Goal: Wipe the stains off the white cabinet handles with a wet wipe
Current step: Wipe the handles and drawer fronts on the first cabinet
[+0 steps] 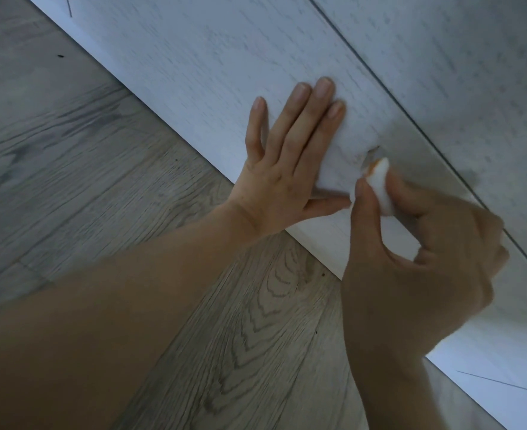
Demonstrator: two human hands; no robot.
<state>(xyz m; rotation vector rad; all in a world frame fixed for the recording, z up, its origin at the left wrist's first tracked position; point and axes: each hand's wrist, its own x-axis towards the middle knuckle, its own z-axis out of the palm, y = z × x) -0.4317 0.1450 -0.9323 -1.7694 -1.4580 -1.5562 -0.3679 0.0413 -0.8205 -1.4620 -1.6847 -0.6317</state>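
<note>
right fingers (364, 193) pinch the folded wipe (380, 187) near the cabinet front's (225, 57) lower edge; left hand (284, 156) lies flat.

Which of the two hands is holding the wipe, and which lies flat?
The right hand pinches the folded white wipe, its tip stained orange, against the cabinet panel. The left hand lies flat on the panel, fingers straight.

Dim, bluish light; soft overall blur, tilted wide-angle view, shadow darkening the right side.

The left hand (282, 169) lies flat at frame centre, fingers straight and spread. The right hand (411, 259), lower right, has its fingers curled in a pinch.
</note>
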